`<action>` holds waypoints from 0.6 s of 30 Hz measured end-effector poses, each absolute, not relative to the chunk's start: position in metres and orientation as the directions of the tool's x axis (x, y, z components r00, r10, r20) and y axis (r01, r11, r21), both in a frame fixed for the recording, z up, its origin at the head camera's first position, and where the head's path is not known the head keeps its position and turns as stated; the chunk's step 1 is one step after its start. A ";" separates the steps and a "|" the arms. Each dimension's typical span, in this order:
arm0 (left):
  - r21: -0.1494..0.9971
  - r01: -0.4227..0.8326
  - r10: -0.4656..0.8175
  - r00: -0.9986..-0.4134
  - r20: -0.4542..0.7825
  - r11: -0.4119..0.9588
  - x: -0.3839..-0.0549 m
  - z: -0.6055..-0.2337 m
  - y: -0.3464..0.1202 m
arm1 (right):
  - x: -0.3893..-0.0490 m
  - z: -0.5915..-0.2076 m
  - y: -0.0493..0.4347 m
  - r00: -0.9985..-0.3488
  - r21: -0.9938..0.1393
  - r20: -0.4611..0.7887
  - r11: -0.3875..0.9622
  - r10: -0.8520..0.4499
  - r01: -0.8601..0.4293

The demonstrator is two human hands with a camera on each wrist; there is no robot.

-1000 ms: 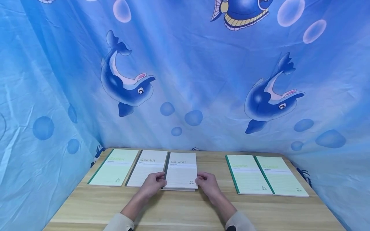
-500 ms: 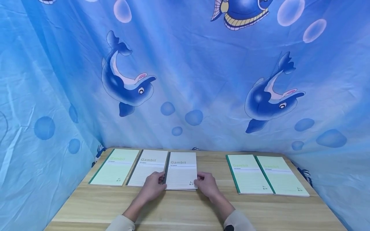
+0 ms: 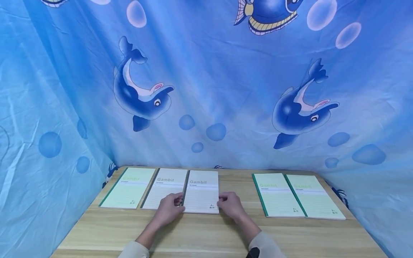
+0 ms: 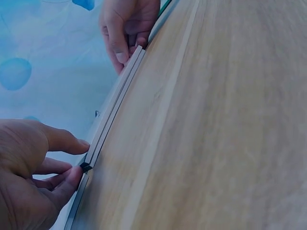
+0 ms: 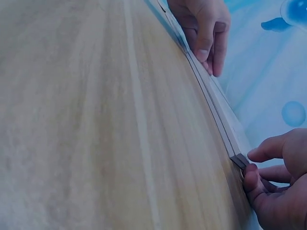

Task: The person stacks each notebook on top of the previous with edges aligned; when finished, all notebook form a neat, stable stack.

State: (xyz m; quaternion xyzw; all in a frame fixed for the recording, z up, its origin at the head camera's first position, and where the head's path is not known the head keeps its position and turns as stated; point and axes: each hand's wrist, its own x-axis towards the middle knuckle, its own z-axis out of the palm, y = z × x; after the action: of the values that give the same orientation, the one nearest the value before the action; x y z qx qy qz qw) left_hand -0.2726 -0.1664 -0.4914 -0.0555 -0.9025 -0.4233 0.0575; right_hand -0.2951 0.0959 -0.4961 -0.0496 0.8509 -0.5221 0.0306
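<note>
Two grey-spined Gambit notebooks lie stacked at the middle of the table, the upper notebook covering the lower one in the head view. Their layered edges show in the left wrist view, nearly flush. My left hand grips the stack at its spine side near the front corner, thumb and fingers bent. At the opposite side my right hand holds the front right corner, with its thumb and fingertips against the edges. Close beside my left hand lies another grey-spined notebook, partly hidden by that hand.
A green-spined notebook lies at the far left of the wooden table. Two more green-spined notebooks, a nearer one and an outer one, lie side by side on the right. A blue sea-print curtain hangs behind.
The lower notebook's edge, which stuck out along the front and right, has disappeared beneath the upper one as the two came into line. Both hands stay at the sides with small shifts.
</note>
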 end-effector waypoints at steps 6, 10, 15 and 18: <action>0.770 0.145 0.047 -0.988 0.148 0.621 -0.272 -0.489 -0.167 | -0.297 -0.497 0.097 -0.992 -0.895 -0.008 0.444 -0.125 -0.048; 0.771 0.140 0.043 -0.989 0.145 0.622 -0.272 -0.488 -0.166 | -0.297 -0.497 0.097 -0.992 -0.896 -0.005 0.442 -0.128 -0.053; 0.774 0.142 0.050 -0.989 0.141 0.618 -0.272 -0.488 -0.166 | -0.296 -0.497 0.099 -0.991 -0.901 -0.004 0.431 -0.134 -0.054; 0.767 0.142 0.050 -0.989 0.142 0.625 -0.272 -0.490 -0.165 | -0.294 -0.497 0.103 -0.990 -0.904 -0.013 0.425 -0.138 -0.047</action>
State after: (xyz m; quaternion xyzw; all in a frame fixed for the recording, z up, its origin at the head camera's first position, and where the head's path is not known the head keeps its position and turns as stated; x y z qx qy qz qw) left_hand -0.2721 -0.1646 -0.4896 -0.0534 -0.8999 -0.4294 0.0532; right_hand -0.2937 0.1028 -0.4969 -0.0550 0.8430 -0.5335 0.0425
